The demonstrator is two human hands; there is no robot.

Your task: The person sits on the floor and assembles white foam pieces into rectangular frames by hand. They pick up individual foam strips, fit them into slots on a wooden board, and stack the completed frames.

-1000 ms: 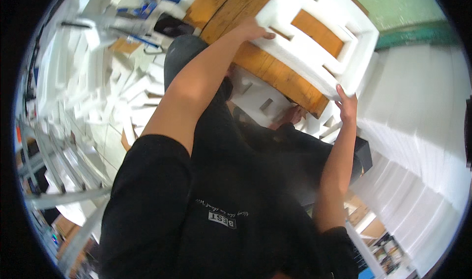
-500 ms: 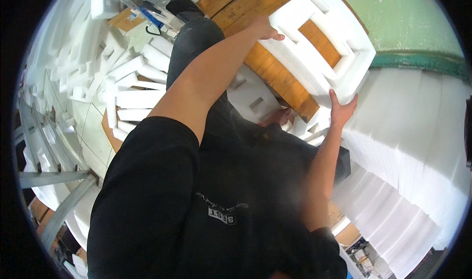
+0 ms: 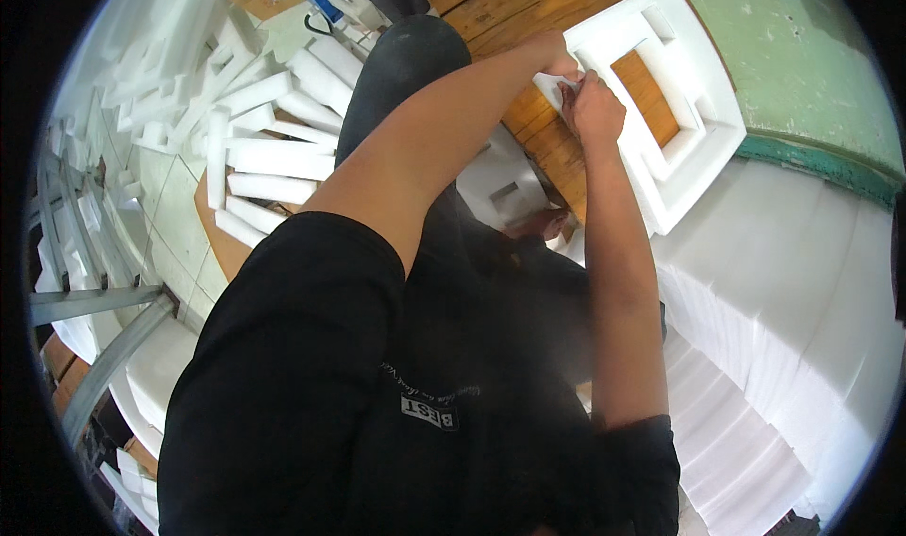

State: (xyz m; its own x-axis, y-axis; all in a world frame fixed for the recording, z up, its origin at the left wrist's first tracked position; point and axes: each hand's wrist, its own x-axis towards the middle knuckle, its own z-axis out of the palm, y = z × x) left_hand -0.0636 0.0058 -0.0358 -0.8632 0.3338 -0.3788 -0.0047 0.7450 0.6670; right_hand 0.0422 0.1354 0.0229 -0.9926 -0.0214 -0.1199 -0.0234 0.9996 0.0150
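A white foam frame (image 3: 700, 154) with a rectangular opening and stepped cut-outs lies tilted on the brown wooden board (image 3: 540, 121). My left hand (image 3: 559, 57) grips its left edge, the fingers partly hidden. Close beside it, my right hand (image 3: 596, 111) is closed at the same edge, thumb and fingers pressed together next to the left fingertips. Whatever the right fingers pinch there is too small to make out. Bare wood shows through the opening in the frame.
White foam strips (image 3: 278, 159) lie heaped on the left, partly on a brown sheet. Stacked white foam sheets (image 3: 774, 253) stand at the right, below a green surface (image 3: 774, 55). Metal bars (image 3: 104, 300) run along the left rim. Another foam piece (image 3: 500, 192) lies below the board.
My right hand has left the frame's near right corner and moved up and left beside my left hand. Its fingers went from spread to closed. The frame appears shifted slightly right in view.
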